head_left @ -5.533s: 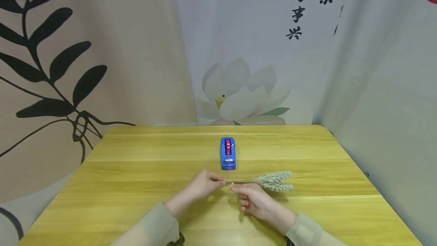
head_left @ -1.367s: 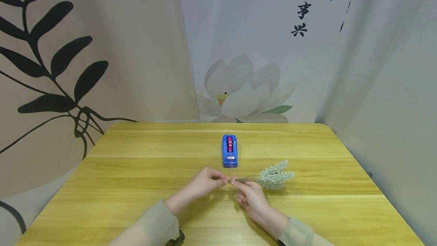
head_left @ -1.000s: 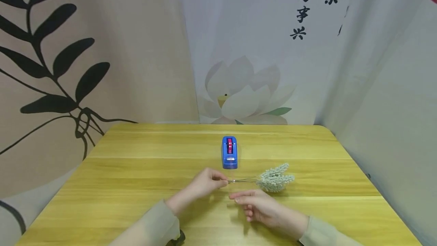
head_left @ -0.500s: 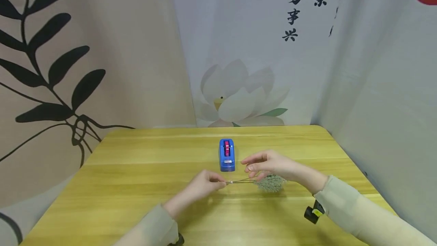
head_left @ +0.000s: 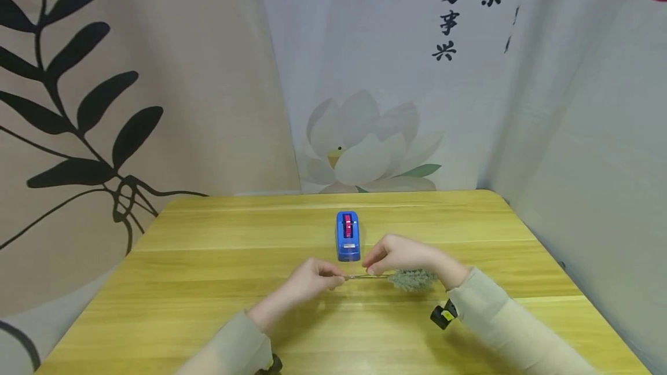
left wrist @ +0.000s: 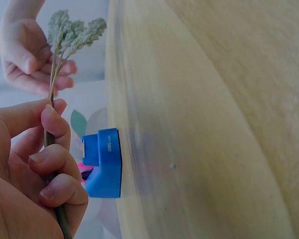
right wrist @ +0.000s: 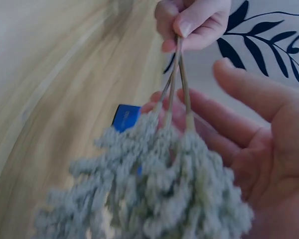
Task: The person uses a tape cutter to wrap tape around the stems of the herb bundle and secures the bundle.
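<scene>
A small bunch of pale green dried flowers [head_left: 413, 280] lies lengthwise above the table, its fluffy heads to the right. My left hand [head_left: 312, 276] grips the lower ends of the stems, and the left wrist view shows its fingers curled round them. My right hand [head_left: 398, 253] reaches over from the far side, close by the stems. Seen from the right wrist, its thumb stands apart and its fingers [right wrist: 224, 119] stretch loosely behind the stems; whether they touch is unclear. Just beyond the hands stands a blue tape dispenser [head_left: 348, 250] with a pink roll.
The wooden table [head_left: 234, 224] extends around the hands on all sides. Behind it hangs a printed cloth [head_left: 375, 149] with a lotus, dark leaves and writing.
My right hand has left the stems' near side, passed over the flower heads to the far side, then shifted left along the stems. My left hand keeps its grip, nearly still.
</scene>
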